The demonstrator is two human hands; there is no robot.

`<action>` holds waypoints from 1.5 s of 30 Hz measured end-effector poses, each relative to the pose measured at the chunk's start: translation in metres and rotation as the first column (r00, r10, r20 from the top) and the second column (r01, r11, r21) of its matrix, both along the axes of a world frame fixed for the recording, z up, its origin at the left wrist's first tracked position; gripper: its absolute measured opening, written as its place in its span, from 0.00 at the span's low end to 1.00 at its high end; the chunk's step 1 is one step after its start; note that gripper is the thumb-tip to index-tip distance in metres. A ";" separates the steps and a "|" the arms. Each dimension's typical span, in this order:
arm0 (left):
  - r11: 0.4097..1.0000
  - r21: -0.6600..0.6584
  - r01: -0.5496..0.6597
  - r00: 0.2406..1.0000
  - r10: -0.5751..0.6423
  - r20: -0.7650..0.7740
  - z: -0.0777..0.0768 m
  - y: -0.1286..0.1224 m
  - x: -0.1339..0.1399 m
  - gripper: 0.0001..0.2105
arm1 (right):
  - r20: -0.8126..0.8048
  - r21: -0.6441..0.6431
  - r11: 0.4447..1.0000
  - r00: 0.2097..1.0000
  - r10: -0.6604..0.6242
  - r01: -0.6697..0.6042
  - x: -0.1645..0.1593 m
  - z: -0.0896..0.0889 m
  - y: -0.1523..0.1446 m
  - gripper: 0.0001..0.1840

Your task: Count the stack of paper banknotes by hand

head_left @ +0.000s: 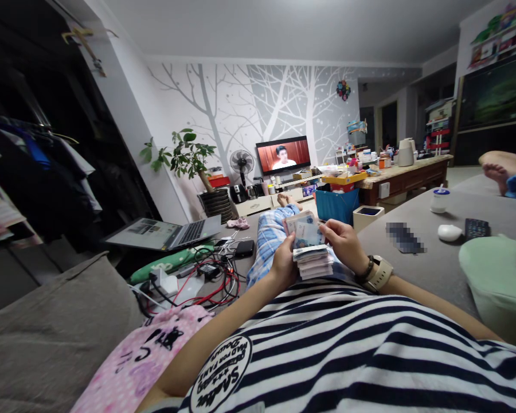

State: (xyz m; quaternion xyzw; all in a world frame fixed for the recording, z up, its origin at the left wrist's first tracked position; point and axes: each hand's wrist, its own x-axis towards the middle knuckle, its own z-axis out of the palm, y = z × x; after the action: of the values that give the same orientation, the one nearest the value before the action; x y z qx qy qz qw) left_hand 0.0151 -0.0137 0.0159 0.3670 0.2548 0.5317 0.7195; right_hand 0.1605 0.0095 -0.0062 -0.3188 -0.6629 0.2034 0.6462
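Note:
My left hand [282, 262] is closed round the left edge of several printed cards [306, 230], held upright above my lap. The front one is pale blue with small print, too small to read; pinkish ones show behind it. At the right edge of these cards, my right hand [343, 242] pinches with thumb and fingers. Just below them a thick stack of white-edged cards [313, 263] rests against my striped shirt, beside my left palm. Blue checked trousers [269, 244] cover my outstretched legs.
A laptop [172, 234] and tangled cables [217, 281] lie to the left, near a black box [245, 248]. On the right are a white mouse [449, 232], a remote [477, 229], a lidded jar [440, 201] and a green bin [490, 269]. Another person's foot [495, 172] rests far right.

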 end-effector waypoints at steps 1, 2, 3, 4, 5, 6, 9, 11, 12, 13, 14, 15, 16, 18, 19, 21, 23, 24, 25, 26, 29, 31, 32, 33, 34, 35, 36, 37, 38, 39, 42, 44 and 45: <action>1.000 0.002 0.004 1.000 -0.004 0.004 0.001 -0.001 0.001 0.15 | 0.001 0.020 1.000 1.000 0.003 -0.003 0.000 0.001 -0.002 0.19; 1.000 0.006 0.007 1.000 -0.007 0.006 0.001 -0.001 0.001 0.16 | 0.003 0.039 0.999 1.000 0.006 -0.006 0.000 0.001 -0.004 0.19; 1.000 0.012 0.007 1.000 -0.007 0.006 0.002 -0.001 0.002 0.17 | 0.007 0.058 0.998 1.000 0.009 -0.010 -0.001 0.001 -0.006 0.18; 1.000 0.017 0.007 1.000 -0.007 0.000 0.002 -0.001 0.002 0.17 | 0.010 0.074 0.997 1.000 0.011 -0.012 -0.001 0.002 -0.007 0.17; 1.000 0.022 0.004 1.000 -0.004 -0.009 0.002 -0.001 0.002 0.18 | 0.014 0.085 0.996 1.000 0.013 -0.014 -0.001 0.002 -0.009 0.17; 1.000 0.028 -0.001 1.000 0.002 -0.020 0.001 -0.001 0.003 0.18 | 0.016 0.092 0.996 1.000 0.015 -0.016 -0.001 0.002 -0.010 0.17; 0.998 0.053 -0.015 0.999 0.018 -0.045 -0.001 0.000 0.002 0.18 | 0.016 0.102 0.995 1.000 0.022 -0.023 -0.001 0.002 -0.011 0.17; 0.998 0.064 -0.020 0.999 0.023 -0.048 -0.002 0.001 0.002 0.17 | 0.016 0.102 0.994 1.000 0.024 -0.025 -0.002 0.002 -0.010 0.17; 0.998 0.066 -0.022 0.999 0.025 -0.048 -0.003 0.002 0.002 0.17 | 0.015 0.101 0.995 1.000 0.023 -0.025 -0.002 0.002 -0.010 0.17; 0.998 0.065 -0.023 0.999 0.026 -0.048 -0.004 0.002 0.002 0.17 | 0.015 0.100 0.995 1.000 0.022 -0.024 -0.002 0.002 -0.010 0.17; 0.998 0.063 -0.024 0.999 0.027 -0.047 -0.004 0.003 0.001 0.17 | 0.015 0.099 0.995 1.000 0.022 -0.023 -0.002 0.002 -0.010 0.17; 0.998 0.061 -0.025 0.999 0.028 -0.046 -0.004 0.003 0.001 0.17 | 0.014 0.098 0.995 1.000 0.022 -0.023 -0.002 0.001 -0.010 0.17; 0.998 0.061 -0.024 0.999 0.027 -0.046 -0.005 0.004 0.001 0.17 | 0.015 0.096 0.995 1.000 0.022 -0.024 -0.002 0.001 -0.009 0.17; 0.998 0.065 -0.019 0.999 0.022 -0.044 -0.005 0.004 0.001 0.17 | 0.020 0.092 0.995 1.000 0.023 -0.024 -0.002 0.001 -0.009 0.17; 0.998 0.067 -0.018 0.999 0.021 -0.043 -0.005 0.004 0.001 0.17 | 0.022 0.090 0.996 1.000 0.022 -0.024 -0.002 0.001 -0.009 0.17; 0.997 0.071 -0.020 0.999 0.024 -0.043 -0.006 0.004 0.001 0.17 | 0.021 0.090 0.996 1.000 0.019 -0.021 -0.002 0.001 -0.009 0.17; 0.997 0.073 -0.032 0.998 0.035 -0.042 -0.006 0.004 0.001 0.17 | 0.019 0.093 0.995 1.000 0.017 -0.018 -0.002 0.001 -0.009 0.17; 0.996 0.075 -0.038 0.998 0.041 -0.041 -0.006 0.004 0.001 0.16 | 0.019 0.094 0.995 1.000 0.015 -0.017 -0.002 0.001 -0.009 0.17; 0.996 0.077 -0.042 0.998 0.045 -0.039 -0.006 0.004 0.001 0.16 | 0.020 0.095 0.995 1.000 0.014 -0.015 -0.002 0.001 -0.009 0.17; 0.996 0.080 -0.043 0.998 0.046 -0.037 -0.006 0.004 0.001 0.16 | 0.022 0.095 0.995 1.000 0.011 -0.013 -0.002 0.001 -0.009 0.17; 0.996 0.090 -0.028 0.999 0.031 -0.033 -0.007 0.005 0.001 0.17 | 0.025 0.096 0.995 1.000 0.007 -0.009 -0.001 0.001 -0.009 0.17; 0.996 0.088 -0.009 0.999 0.012 -0.036 -0.006 0.005 0.001 0.17 | 0.025 0.097 0.995 1.000 0.007 -0.010 -0.001 0.001 -0.009 0.17; 0.997 0.083 0.000 0.999 0.003 -0.039 -0.006 0.005 0.001 0.17 | 0.025 0.097 0.995 1.000 0.008 -0.010 -0.001 0.001 -0.009 0.17; 0.997 0.075 0.006 0.999 -0.003 -0.043 -0.006 0.004 0.001 0.17 | 0.026 0.095 0.995 1.000 0.009 -0.011 -0.001 0.002 -0.009 0.17; 0.998 0.066 0.009 0.999 -0.006 -0.046 -0.006 0.004 0.001 0.17 | 0.025 0.094 0.996 1.000 0.010 -0.012 -0.002 0.002 -0.009 0.17; 0.998 0.057 0.011 0.999 -0.008 -0.048 -0.006 0.004 0.001 0.17 | 0.023 0.093 0.996 1.000 0.009 -0.011 -0.002 0.002 -0.009 0.17; 0.999 0.051 0.013 0.999 -0.011 -0.048 -0.006 0.004 0.000 0.17 | 0.022 0.094 0.996 1.000 0.009 -0.011 -0.002 0.002 -0.009 0.17; 0.999 0.047 0.016 0.999 -0.014 -0.048 -0.005 0.004 0.000 0.17 | 0.020 0.094 0.995 1.000 0.009 -0.011 -0.002 0.002 -0.009 0.17; 0.999 0.045 0.018 0.999 -0.016 -0.048 -0.005 0.004 0.000 0.18 | 0.019 0.096 0.995 1.000 0.008 -0.010 -0.002 0.002 -0.009 0.17; 0.999 0.046 0.019 0.999 -0.017 -0.048 -0.005 0.004 0.000 0.18 | 0.019 0.098 0.995 1.000 0.007 -0.009 -0.002 0.002 -0.009 0.17; 0.998 0.055 0.013 0.999 -0.010 -0.052 -0.006 0.005 0.000 0.18 | 0.022 0.099 0.995 1.000 0.011 -0.013 -0.002 0.001 -0.009 0.17; 0.998 0.061 -0.001 0.998 0.004 -0.057 -0.006 0.005 0.000 0.18 | 0.021 0.098 0.995 1.000 0.014 -0.016 -0.002 0.001 -0.009 0.17; 0.998 0.062 -0.007 0.998 0.011 -0.060 -0.006 0.005 0.000 0.18 | 0.020 0.098 0.995 1.000 0.015 -0.016 -0.002 0.001 -0.009 0.17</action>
State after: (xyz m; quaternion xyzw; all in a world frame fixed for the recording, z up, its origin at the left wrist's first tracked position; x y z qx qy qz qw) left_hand 0.0152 -0.0084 0.0098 0.4036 0.2617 0.5312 0.6974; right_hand 0.1589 0.0003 -0.0047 -0.2836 -0.6806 0.1726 0.6531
